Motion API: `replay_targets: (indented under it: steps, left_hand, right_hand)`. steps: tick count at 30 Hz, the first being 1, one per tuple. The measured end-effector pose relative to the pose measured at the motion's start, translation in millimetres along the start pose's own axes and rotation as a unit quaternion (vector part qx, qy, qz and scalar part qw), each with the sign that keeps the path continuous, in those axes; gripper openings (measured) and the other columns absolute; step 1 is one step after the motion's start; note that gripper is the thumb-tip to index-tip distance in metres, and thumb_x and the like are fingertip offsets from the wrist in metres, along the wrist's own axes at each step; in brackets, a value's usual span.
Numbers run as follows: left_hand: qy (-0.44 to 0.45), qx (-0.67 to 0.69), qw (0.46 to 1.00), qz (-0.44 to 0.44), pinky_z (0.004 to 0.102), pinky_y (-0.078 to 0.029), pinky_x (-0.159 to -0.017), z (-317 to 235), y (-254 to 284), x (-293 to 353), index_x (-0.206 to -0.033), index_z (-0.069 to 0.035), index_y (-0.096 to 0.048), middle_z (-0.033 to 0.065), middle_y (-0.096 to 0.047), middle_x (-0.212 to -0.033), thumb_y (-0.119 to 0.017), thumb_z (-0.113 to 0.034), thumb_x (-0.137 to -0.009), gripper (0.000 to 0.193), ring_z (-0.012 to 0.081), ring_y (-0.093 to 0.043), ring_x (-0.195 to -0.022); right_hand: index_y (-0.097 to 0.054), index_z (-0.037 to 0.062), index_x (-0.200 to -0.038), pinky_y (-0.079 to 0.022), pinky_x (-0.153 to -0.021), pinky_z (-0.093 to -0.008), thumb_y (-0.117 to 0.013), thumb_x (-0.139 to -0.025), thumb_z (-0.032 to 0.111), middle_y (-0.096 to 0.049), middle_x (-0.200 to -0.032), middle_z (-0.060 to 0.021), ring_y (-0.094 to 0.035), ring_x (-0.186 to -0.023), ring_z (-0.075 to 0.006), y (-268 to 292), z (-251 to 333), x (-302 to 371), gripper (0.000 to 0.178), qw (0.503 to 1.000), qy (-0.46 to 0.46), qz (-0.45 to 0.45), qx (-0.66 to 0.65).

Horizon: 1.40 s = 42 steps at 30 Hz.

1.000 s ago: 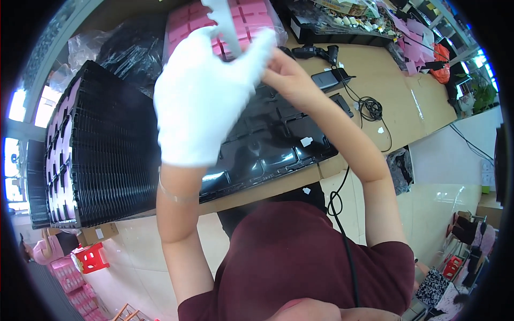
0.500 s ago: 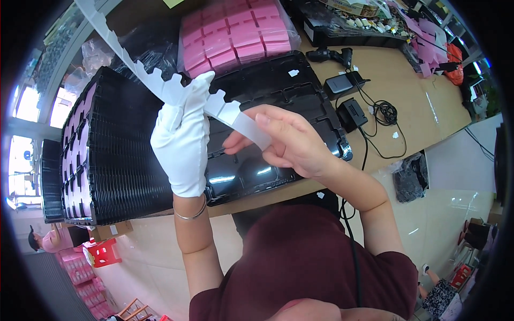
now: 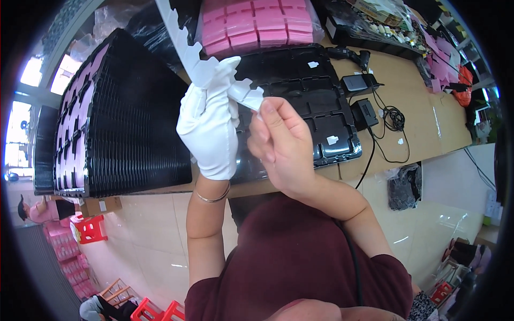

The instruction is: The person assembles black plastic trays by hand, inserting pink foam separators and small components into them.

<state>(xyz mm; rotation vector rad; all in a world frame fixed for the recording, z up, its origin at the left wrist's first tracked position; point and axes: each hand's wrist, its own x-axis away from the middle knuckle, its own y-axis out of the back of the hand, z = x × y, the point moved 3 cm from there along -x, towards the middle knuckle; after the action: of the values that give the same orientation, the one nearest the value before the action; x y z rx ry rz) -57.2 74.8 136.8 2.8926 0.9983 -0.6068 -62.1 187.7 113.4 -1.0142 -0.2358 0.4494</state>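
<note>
My left hand (image 3: 210,125), in a white glove, is closed around a long white strip (image 3: 197,65) with a notched edge. The strip's upper length rises toward the top of the view, and a short end comes out on the right side of the glove. At that short end, my bare right hand (image 3: 284,142) pinches the strip between thumb and fingers. Beneath both hands lies a black moulded tray (image 3: 316,101) with shallow compartments. Small white cut pieces lie on it, one (image 3: 332,140) near its right edge.
To the left stands a tall stack of black trays (image 3: 134,117) with pink pieces along its side. Bagged pink foam blocks (image 3: 257,27) sit behind. On the right of the table are a black adapter (image 3: 364,114), a coiled cable (image 3: 394,119) and a bin of small parts (image 3: 375,32).
My right hand has drawn in closer to the glove and turned more upright, and less strip shows between the hands. The view has shifted, so both hands appear farther right.
</note>
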Motion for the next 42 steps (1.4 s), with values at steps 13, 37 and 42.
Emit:
replay_targets:
  steps: [13,37,42]
  left_hand:
    - [-0.001,0.084,0.993,-0.079,0.0170,-0.042,-0.057,4.3,53.4,-20.7,-0.122,-0.002,-0.065,-0.0002,-0.061,-0.090,-0.060,-0.019,-0.101,0.027,0.0020,-0.048,-0.064]
    - [0.021,-0.162,0.985,-0.058,0.0245,-0.047,-0.076,66.9,144.2,86.7,-0.120,-0.003,-0.062,0.0061,-0.063,-0.108,-0.051,-0.007,-0.102,0.022,0.0084,-0.053,-0.081]
    - [-0.010,-0.155,0.988,-0.025,0.0239,-0.049,-0.076,69.1,150.9,94.5,-0.118,-0.004,-0.061,0.0091,-0.060,-0.117,-0.051,-0.004,-0.101,0.020,0.0099,-0.058,-0.085]
  right_hand:
    - [-0.054,0.0049,-0.100,-0.023,-0.049,-0.0218,-0.045,-0.106,0.019,-0.041,-0.066,0.0029,-0.030,-0.056,-0.0033,57.8,-17.6,-10.3,0.017,0.975,-0.041,-0.090,0.200]
    - [-0.068,-0.0023,-0.102,-0.047,-0.069,-0.0310,-0.069,-0.073,0.005,-0.057,-0.080,-0.0067,-0.056,-0.071,-0.0208,45.8,-44.7,-5.7,0.030,0.429,0.336,0.352,0.761]
    - [-0.066,-0.0049,-0.107,-0.044,-0.077,-0.0316,-0.064,-0.072,0.009,-0.057,-0.086,-0.0051,-0.055,-0.082,-0.0199,48.2,-55.6,-2.0,0.037,0.308,0.260,0.499,0.767]
